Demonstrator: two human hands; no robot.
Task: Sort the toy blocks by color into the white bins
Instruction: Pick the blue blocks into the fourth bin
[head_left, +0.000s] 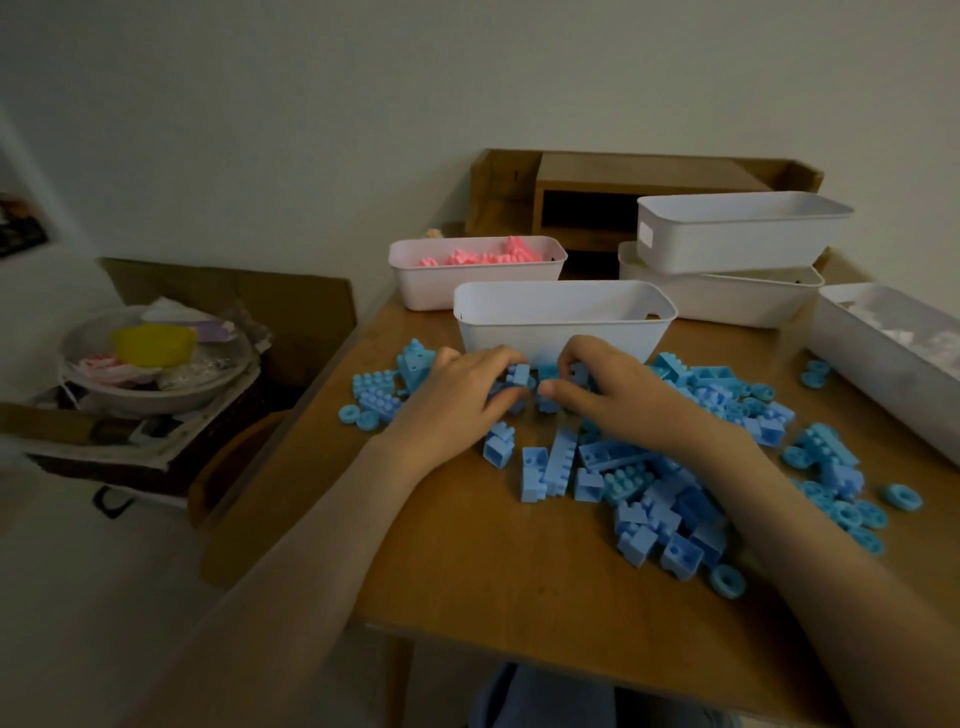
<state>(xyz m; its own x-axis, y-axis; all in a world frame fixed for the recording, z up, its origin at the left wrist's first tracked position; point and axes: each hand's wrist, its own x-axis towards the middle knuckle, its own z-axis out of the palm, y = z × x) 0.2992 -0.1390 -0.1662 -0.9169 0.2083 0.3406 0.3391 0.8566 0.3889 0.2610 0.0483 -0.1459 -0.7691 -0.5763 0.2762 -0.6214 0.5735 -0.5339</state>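
Several light blue toy blocks (649, 493) and blue wheels lie scattered over the wooden table (493, 571). A white bin (563, 322) stands just beyond my hands; its inside is hidden. My left hand (457, 395) curls its fingers round a small blue block (518, 374). My right hand (618, 400) pinches another blue block (576, 373) right beside it, in front of the bin. A bin of pink blocks (475, 270) sits behind on the left.
Two stacked white bins (737, 234) stand at the back right, and a bin with white pieces (883, 364) lies along the right edge. A wooden shelf and cardboard sit behind. Left of the table a basket holds a bowl (156, 358) of clutter.
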